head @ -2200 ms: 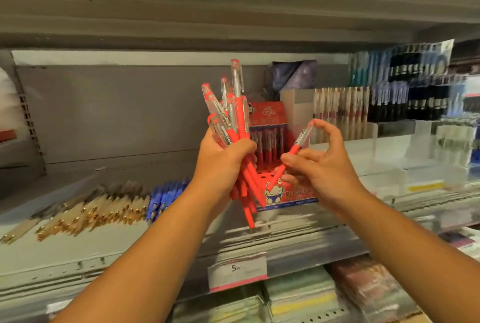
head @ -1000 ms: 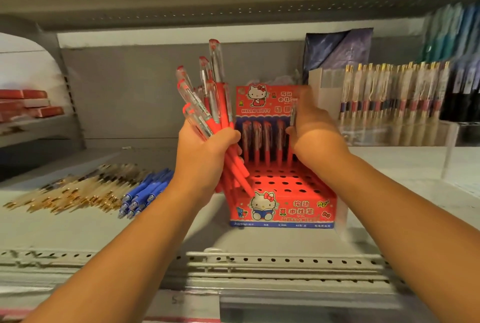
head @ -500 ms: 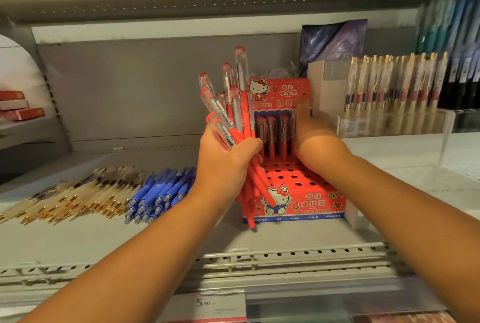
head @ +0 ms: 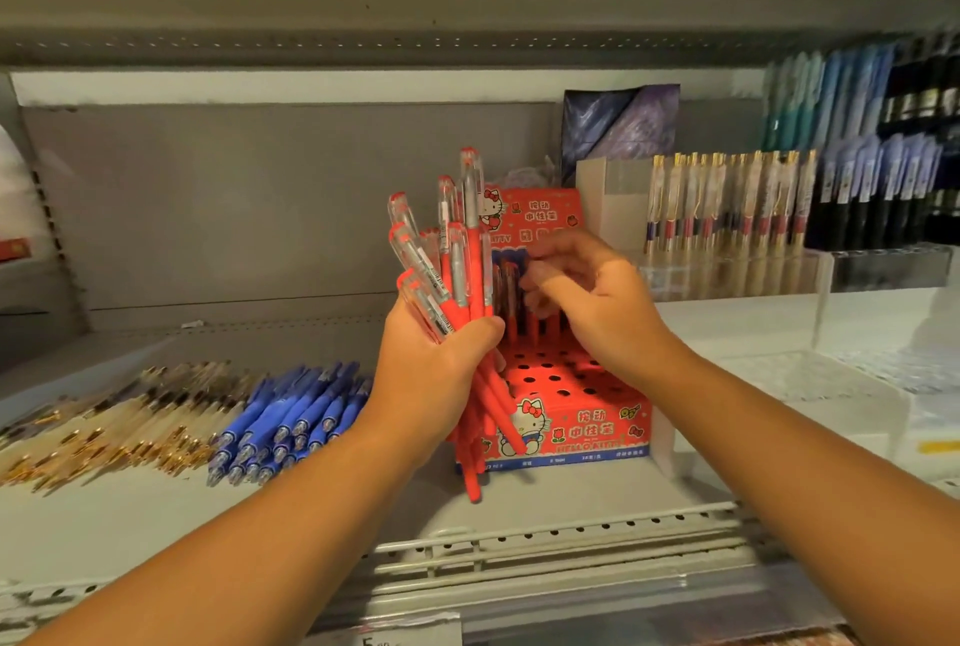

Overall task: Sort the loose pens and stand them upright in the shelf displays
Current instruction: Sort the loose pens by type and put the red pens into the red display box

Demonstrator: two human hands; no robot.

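Note:
My left hand (head: pixel 434 375) is shut around a bunch of red pens (head: pixel 457 276) with clear caps, held upright in front of the red Hello Kitty display box (head: pixel 571 417). Several red pens (head: pixel 511 305) stand in the box's back row; its front holes show bare. My right hand (head: pixel 597 307) hovers over the box beside the bunch, fingers spread toward the pen caps, nothing visibly in it. Loose blue pens (head: pixel 291 417) and loose gold-and-clear pens (head: pixel 114 422) lie flat on the shelf to the left.
A clear acrylic stand (head: pixel 779 271) at the right holds upright gold-clipped pens (head: pixel 727 198), with dark and blue pens (head: pixel 883 188) further right. A dark packet (head: pixel 618 126) leans behind the red box. The shelf's front rail (head: pixel 519 547) carries a price tag (head: pixel 384 637).
My right hand has come back from the box's back row, where it put a pen, toward the bunch in my left hand. The view shifted slightly.

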